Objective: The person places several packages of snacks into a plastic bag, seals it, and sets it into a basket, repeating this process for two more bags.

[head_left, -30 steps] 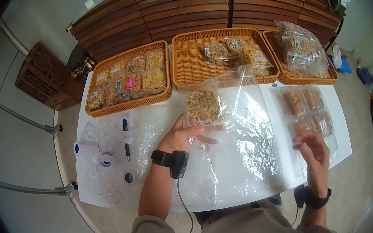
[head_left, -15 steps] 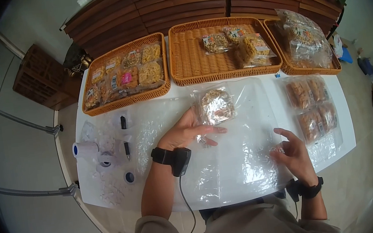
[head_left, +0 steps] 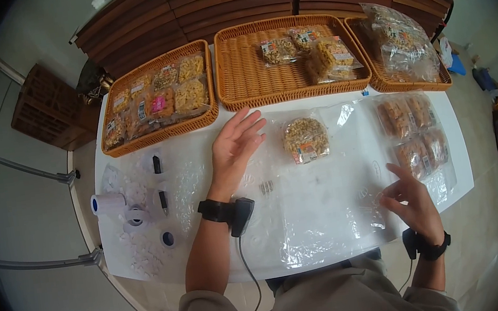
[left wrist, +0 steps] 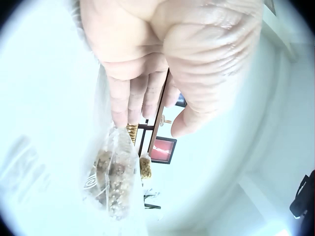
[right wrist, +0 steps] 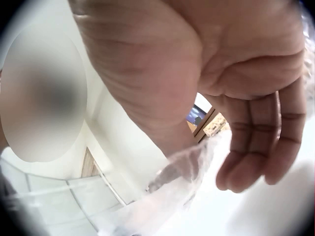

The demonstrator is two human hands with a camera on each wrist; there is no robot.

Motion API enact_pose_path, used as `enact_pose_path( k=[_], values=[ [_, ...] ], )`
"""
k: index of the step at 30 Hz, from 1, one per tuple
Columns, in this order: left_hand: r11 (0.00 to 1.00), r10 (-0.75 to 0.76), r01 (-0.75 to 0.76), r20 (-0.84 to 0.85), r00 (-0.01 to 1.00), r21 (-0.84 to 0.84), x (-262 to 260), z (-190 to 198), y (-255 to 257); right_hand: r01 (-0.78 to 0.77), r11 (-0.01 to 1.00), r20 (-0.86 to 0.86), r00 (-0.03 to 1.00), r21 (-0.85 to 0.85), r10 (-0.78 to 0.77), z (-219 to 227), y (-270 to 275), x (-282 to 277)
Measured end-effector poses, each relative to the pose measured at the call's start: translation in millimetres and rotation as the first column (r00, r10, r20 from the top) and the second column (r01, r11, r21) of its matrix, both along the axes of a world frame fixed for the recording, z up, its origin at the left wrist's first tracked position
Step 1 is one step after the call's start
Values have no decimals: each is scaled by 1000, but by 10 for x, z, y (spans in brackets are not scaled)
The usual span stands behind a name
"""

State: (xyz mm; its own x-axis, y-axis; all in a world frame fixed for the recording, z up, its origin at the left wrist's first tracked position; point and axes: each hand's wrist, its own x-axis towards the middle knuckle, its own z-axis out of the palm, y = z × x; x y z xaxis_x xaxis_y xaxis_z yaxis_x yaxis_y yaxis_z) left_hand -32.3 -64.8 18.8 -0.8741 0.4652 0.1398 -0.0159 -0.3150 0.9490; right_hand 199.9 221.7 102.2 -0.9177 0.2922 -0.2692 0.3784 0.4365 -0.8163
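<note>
A round packaged nut snack (head_left: 306,139) lies on clear plastic film (head_left: 321,209) spread over the white table. To its left, my left hand (head_left: 236,151) is raised with straight fingers and holds nothing; the left wrist view has the hand (left wrist: 162,64) beside the wrapped snack (left wrist: 115,179), not gripping it. My right hand (head_left: 413,200) pinches the film's right side between thumb and index finger. Clear plastic (right wrist: 172,182) crosses the thumb of this hand (right wrist: 211,73) in the right wrist view, while the other fingers hang bent.
Three wicker baskets (head_left: 254,100) with packaged snacks stand along the back. Packs of brown snacks (head_left: 414,157) lie at the right. Tape rolls (head_left: 109,203), a black pen (head_left: 164,200) and white scraps are at the left.
My left hand has let go of the snack and moved left and up. The snack now lies flat on the film. My right hand has come in from farther right and taken hold of the film.
</note>
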Motion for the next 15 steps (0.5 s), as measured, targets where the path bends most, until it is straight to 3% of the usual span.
enact_pose_path(
  k=[2, 4, 6, 9, 13, 15],
  values=[
    [998, -39, 37, -34, 999, -48, 0, -21, -3, -29, 947, -80, 995, 319, 57, 104, -28, 43],
    [986, -84, 70, -88, 993, -149, 16, -54, 4, -62, 929, -131, 984, 365, 117, 336, -102, -2],
    [987, -71, 53, -118, 991, -149, 20, -70, 11, -129, 928, -124, 975, 350, 183, 577, -160, -66],
    [982, -72, 47, -135, 988, -181, 21, -57, 10, -406, 794, -55, 876, 453, 479, 732, -164, -232],
    [952, -113, 66, -144, 983, -298, 10, -74, 1, -657, 564, 109, 694, 500, 712, 827, -206, -498],
    [949, -118, 67, -151, 982, -307, 9, -78, 0, -691, 523, 115, 650, 499, 751, 804, -210, -640]
  ],
)
